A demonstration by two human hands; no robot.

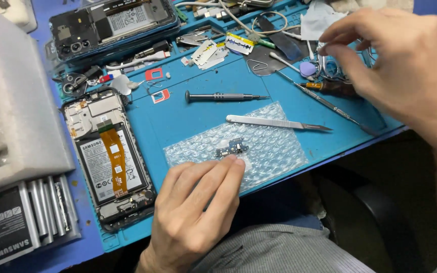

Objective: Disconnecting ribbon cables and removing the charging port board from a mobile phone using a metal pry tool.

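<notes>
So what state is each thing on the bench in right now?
Opened phone: back off, battery and orange flex cable exposed.
Second phone: back off too.
Small circuit board: lying on bubble wrap, left hand fingertips touching it.
Screwdriver: lying flat, unheld.
Scalpel: lying on the wrap, unheld.
Right hand: fingers pinched over tools.

an opened phone (110, 162) with an orange ribbon cable lies on a blue work mat (178, 121). a black screwdriver (223, 96) and a metal scalpel (276, 122) lie nearby; another opened phone (112, 25) sits behind.
</notes>
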